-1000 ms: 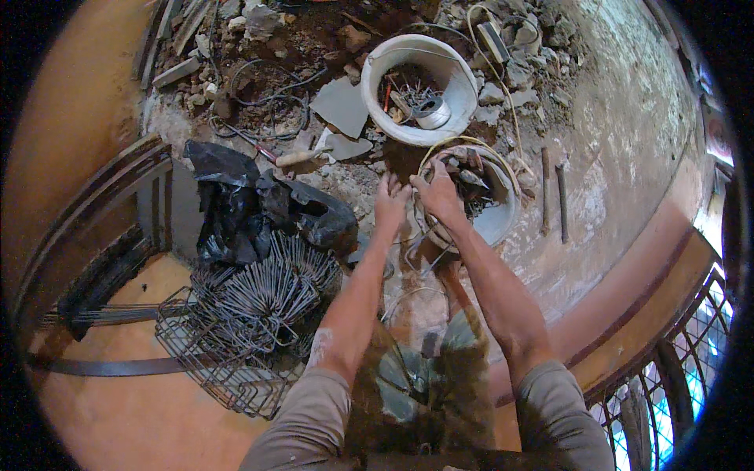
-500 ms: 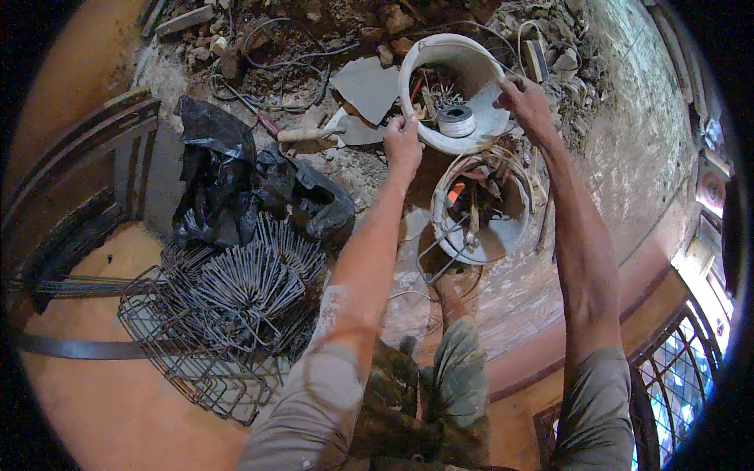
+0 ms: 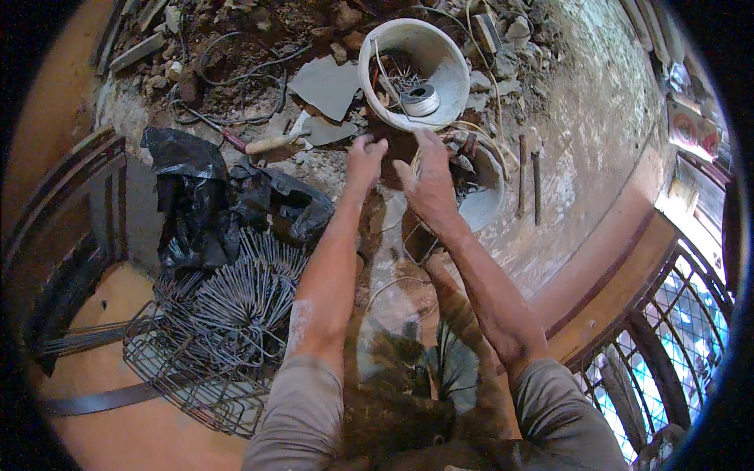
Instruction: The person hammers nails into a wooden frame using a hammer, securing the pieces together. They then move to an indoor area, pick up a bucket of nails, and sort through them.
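Reaching forward from the lower edge of the frame, both forearms met near upper centre, just below a white bucket (image 3: 452,74) that stood in rubble at the top of the frame. The left hand (image 3: 364,159) hovered with fingers loosely curled and apart, gripping nothing that could be made out. The right hand (image 3: 428,179) lay just beside it, palm down, fingers spread over the rim of a second white bucket (image 3: 483,206) at centre right; thin pale wire (image 3: 471,129) looped around that rim under the fingers, but whether the hand clamped it could not be told. Inside the upper bucket sat a coil of grey wire (image 3: 422,100) among dark scraps. A trowel (image 3: 275,141) with a pale handle lay left of the hands, near crumpled black plastic sheeting (image 3: 212,204). In the lower left of the frame, a heap of bent steel stirrups (image 3: 236,302) rested on a wire mesh cage (image 3: 188,385). The concrete floor (image 3: 581,157) was dusty and littered with rubble at upper right.
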`<state>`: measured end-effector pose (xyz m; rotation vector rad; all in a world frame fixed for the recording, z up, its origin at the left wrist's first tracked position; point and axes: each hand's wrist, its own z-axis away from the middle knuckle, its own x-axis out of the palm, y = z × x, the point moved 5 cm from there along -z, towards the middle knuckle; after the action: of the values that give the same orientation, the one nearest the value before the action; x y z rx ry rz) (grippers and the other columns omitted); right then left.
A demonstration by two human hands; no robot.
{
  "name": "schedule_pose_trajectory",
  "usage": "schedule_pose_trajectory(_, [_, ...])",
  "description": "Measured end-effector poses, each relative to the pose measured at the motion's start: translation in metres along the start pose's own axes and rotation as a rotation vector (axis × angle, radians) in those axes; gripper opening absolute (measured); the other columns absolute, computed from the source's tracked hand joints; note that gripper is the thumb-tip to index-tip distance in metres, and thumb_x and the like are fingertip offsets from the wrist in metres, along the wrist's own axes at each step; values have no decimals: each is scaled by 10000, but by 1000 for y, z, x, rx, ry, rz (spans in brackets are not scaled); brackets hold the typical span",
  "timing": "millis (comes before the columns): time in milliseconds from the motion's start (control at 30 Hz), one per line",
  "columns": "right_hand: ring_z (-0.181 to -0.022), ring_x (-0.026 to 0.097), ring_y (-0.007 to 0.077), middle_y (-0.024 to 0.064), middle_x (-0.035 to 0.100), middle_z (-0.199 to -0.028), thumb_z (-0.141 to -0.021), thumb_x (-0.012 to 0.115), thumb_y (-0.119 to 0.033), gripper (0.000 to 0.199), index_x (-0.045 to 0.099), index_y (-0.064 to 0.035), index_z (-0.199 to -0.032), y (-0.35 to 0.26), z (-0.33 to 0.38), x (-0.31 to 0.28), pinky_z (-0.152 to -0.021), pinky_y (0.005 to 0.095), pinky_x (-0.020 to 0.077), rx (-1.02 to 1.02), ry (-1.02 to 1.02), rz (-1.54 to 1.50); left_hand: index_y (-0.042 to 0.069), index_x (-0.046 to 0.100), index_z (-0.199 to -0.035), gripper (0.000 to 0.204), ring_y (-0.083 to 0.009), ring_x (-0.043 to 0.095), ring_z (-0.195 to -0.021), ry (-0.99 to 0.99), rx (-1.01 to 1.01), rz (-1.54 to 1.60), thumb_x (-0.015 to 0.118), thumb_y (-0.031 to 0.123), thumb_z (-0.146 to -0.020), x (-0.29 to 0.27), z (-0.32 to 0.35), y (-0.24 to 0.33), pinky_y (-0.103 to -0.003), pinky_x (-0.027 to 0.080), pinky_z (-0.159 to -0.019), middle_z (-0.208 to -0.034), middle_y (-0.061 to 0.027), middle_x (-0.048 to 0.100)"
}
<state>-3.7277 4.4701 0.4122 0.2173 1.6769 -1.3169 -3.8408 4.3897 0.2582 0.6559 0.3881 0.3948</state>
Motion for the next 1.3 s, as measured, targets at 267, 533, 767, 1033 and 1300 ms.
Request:
schedule_pose_trajectory(267, [-1104,564,377,253,578,-1189,-847,658,-227,490,528,53,-1227,88,75,1,-963,406,435,386,-179,-80,11,326,-1440,746,-346,508,-1219,-305,18,-7,667,273,-831,64,124,-40,-384,381,-1027,-1321,-236,520])
schedule_pose_trajectory(533, [-1053,595,352,233,603,-1158,-844,663,-199,445,548,-4,-1227,44,-7,-28,-913,404,464,165,-3,-109,1,312,-1445,755,-316,479,-1233,-359,68,-100,679,210,-819,64,133,-53,-382,365,-1043,-1358,-207,476])
schedule_pose_trajectory(767, [-1124,560,371,225,589,-1190,-832,687,-215,504,523,-26,-1269,24,-51,-13,-986,413,433,28,-323,-200,6,246,-1482,877,-293,303,-1391,-525,116,-211,722,242,-784,62,159,-44,-369,237,-1134,-1489,-203,337])
schedule_pose_trajectory(1033, [-1156,537,391,236,520,-1278,-812,700,-156,588,453,-32,-1331,94,-105,-46,-993,414,433,-125,-25,71,-32,397,-1349,692,-248,568,-1142,6,-84,38,734,212,-796,28,113,-26,-357,453,-941,-1295,-210,532])
schedule_pose_trajectory(1300, [-969,597,399,234,588,-1017,-750,705,-202,506,571,-89,-1224,143,-137,85,-810,468,506,-68,-701,658,-176,388,-1258,741,-312,583,-1054,38,1,277,751,223,-749,21,-62,48,-386,512,-831,-1200,-274,532])
